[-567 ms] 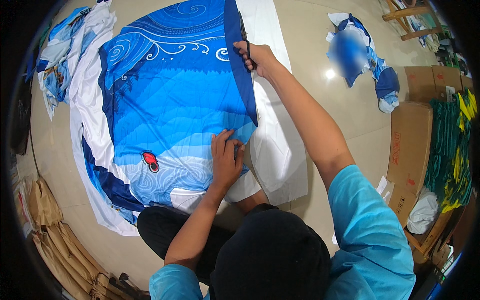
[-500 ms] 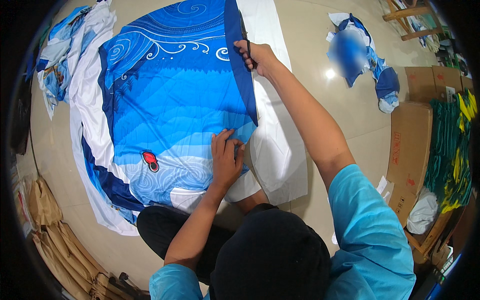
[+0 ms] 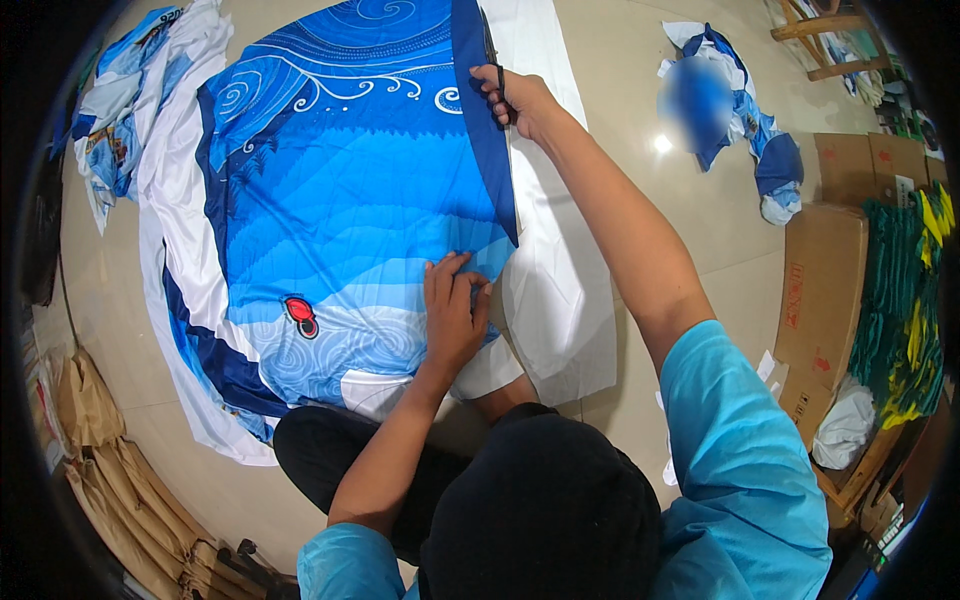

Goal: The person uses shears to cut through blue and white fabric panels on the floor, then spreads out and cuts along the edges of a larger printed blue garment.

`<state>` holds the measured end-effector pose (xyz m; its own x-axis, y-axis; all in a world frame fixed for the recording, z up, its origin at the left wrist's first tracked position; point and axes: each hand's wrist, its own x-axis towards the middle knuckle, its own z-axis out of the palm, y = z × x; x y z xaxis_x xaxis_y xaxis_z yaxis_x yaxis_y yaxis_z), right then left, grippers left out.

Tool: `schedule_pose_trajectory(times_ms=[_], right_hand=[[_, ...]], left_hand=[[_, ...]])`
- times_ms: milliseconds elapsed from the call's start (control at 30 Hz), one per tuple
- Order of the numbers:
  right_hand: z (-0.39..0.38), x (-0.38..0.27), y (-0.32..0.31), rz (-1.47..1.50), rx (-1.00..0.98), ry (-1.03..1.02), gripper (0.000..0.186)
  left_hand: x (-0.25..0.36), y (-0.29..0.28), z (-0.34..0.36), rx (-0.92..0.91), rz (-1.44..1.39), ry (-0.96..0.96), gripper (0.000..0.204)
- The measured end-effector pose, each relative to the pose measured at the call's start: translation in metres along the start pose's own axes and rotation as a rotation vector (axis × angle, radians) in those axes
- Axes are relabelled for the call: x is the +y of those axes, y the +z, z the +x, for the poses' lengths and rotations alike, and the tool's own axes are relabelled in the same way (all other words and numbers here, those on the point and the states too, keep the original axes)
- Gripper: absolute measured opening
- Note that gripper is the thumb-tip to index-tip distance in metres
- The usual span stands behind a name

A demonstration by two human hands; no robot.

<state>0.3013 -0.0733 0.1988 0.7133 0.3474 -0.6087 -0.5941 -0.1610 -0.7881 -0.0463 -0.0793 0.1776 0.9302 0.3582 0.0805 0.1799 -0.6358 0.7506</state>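
Note:
A large blue printed fabric (image 3: 340, 190) with white swirls and a navy edge lies spread in front of me. My right hand (image 3: 518, 103) is closed around the handles of black scissors (image 3: 489, 45), whose blades point away along the line between the navy edge and a white fabric strip (image 3: 550, 230). Behind my hand, that strip lies apart from the blue piece. My left hand (image 3: 456, 312) rests on the lower right part of the print, fingers spread and slightly bent, holding nothing.
Crumpled white and blue fabric (image 3: 180, 130) lies at the left. Another heap of blue and white scraps (image 3: 775, 165) sits on the floor at the upper right. Cardboard boxes (image 3: 822, 300) and green and yellow cloth (image 3: 890, 290) stand along the right. Brown wrapped bundles (image 3: 120, 490) lie lower left.
My right hand and the scissors have moved slightly farther away along the navy edge. The left hand stays on the fabric in nearly the same spot.

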Motion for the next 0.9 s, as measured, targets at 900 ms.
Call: schedule_pose_trajectory(times_ms=[900], right_hand=[[0.016, -0.005, -0.002, -0.061, -0.058, -0.009, 0.042]], left_hand=[[0.035, 0.043, 0.025, -0.282, 0.171, 0.145, 0.074]])
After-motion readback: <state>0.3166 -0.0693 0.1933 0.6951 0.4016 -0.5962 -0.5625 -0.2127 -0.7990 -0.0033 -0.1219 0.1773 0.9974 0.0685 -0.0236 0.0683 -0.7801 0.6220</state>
